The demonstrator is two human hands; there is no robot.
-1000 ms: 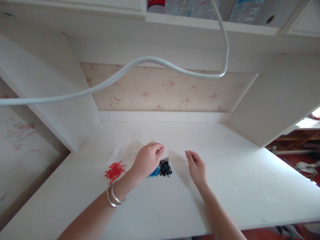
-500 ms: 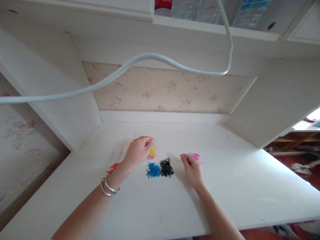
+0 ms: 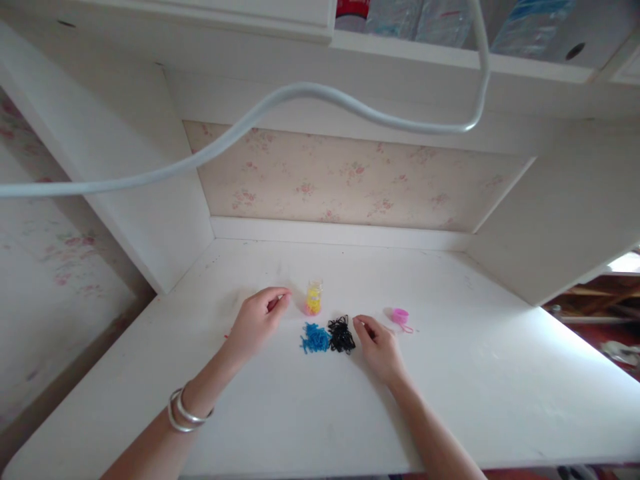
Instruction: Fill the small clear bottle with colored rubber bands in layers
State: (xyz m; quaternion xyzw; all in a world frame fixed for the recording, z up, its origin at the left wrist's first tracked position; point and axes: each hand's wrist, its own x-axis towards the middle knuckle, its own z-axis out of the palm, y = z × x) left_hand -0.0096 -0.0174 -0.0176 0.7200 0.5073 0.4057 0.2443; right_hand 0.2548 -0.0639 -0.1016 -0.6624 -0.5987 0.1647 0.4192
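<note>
A small clear bottle [image 3: 314, 298] holding yellow and pink pieces stands upright on the white desk. In front of it lie a pile of small blue bands [image 3: 316, 339] and, touching it on the right, a pile of black rubber bands [image 3: 341, 335]. My left hand [image 3: 259, 318] hovers left of the bottle, thumb and fingers pinched; anything between them is too small to make out. It hides most of some red pieces [image 3: 227, 337]. Close to the black pile's right edge, my right hand [image 3: 381, 347] is also pinched, its contents unclear.
A pink cap with a loop [image 3: 400, 316] lies right of my right hand. A white cable [image 3: 310, 90] hangs across the upper view. Side panels [image 3: 560, 220] and a floral back wall [image 3: 350, 180] bound the desk [image 3: 500, 373]; bottles [image 3: 395, 17] sit on the shelf above.
My left hand has let go of the bottle's top and drawn back left, now covering most of the red pieces. My right hand has come closer to the black pile. The view has shifted slightly.
</note>
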